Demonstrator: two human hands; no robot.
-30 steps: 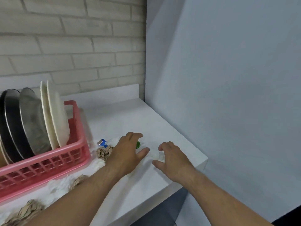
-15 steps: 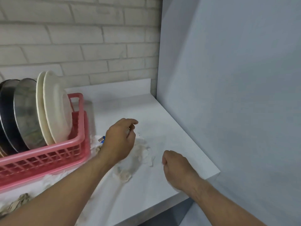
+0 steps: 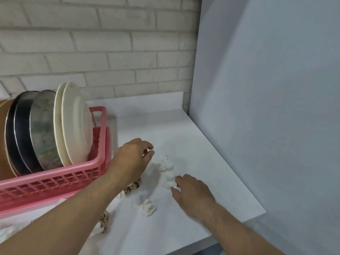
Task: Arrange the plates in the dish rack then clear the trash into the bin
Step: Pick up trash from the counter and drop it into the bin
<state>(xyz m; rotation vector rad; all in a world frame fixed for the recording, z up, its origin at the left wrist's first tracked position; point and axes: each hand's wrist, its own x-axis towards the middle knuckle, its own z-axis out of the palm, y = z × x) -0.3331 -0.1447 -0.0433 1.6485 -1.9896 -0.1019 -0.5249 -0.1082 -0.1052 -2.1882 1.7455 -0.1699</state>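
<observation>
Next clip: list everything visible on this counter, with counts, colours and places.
dish rack: one, pink, counter left.
plates: at least five, cream, steel, black, brown; upright in rack.
white tissues: several, crumpled, counter centre and lower left.
brown paper scraps: at least two, beside rack.
counter: one, white.
brick wall: white, behind.
side panel: one, grey, right.
left hand: fingers curled, above tissues; contents hidden.
right hand: pinches a tissue.

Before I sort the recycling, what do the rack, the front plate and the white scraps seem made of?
Rack: pink plastic, glossy moulded lattice. Front plate: cream, matte; plastic or ceramic, cannot tell which. White scraps: likely tissue paper, soft crumpled folds.
</observation>
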